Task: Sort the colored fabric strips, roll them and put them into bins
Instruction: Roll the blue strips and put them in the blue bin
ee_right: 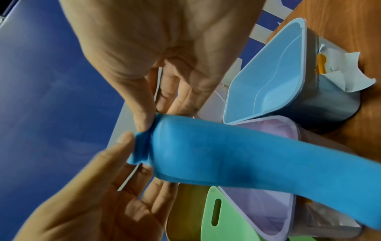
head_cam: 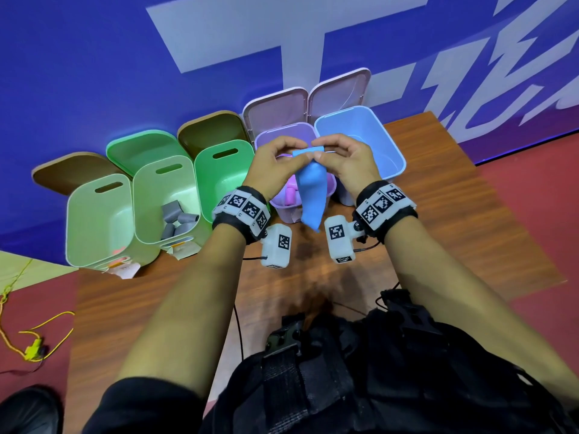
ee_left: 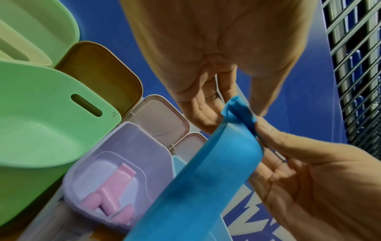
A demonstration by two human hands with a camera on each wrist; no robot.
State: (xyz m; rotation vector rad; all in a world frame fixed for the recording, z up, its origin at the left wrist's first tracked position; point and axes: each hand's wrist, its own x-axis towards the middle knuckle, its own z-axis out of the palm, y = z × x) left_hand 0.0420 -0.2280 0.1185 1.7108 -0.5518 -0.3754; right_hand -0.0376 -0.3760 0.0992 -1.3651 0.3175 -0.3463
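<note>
Both hands raised together above the purple bin point(head_cam: 283, 133), pinching the top end of a blue strip point(head_cam: 311, 195). Left hand point(head_cam: 275, 166) gripping that end between thumb and fingertips; right hand point(head_cam: 344, 161) doing the same from the other side, fingers curled round the edge. Top edge folded over into a small first turn, seen bunched in the left wrist view point(ee_left: 239, 110) and in the right wrist view point(ee_right: 142, 146). Rest of the strip hanging loose toward the table point(head_cam: 438, 214), its lower tip ending between the two wrist cameras. Fingertips mostly hidden behind the fabric in the head view.

Purple bin partly covered by the strip and hands; pink rolls point(ee_left: 111, 200) lying on its bottom, exact count hard to tell. Blue bin point(head_cam: 360, 142) just right of it, what shows of its inside bare, near wall hidden by the right hand. Three green bins to the left: nearest green bin point(head_cam: 225, 180) cut by the left wrist, middle one point(head_cam: 163, 198) holding grey rolls point(head_cam: 180, 220), far-left one point(head_cam: 97, 220) with something pinkish at its bottom, too faint to name. Lids standing open behind the bins against the blue wall point(head_cam: 94, 73). Paper tags at the bin feet unreadable. Yellow cord point(head_cam: 34, 339) on the floor at left, partly cut off.
</note>
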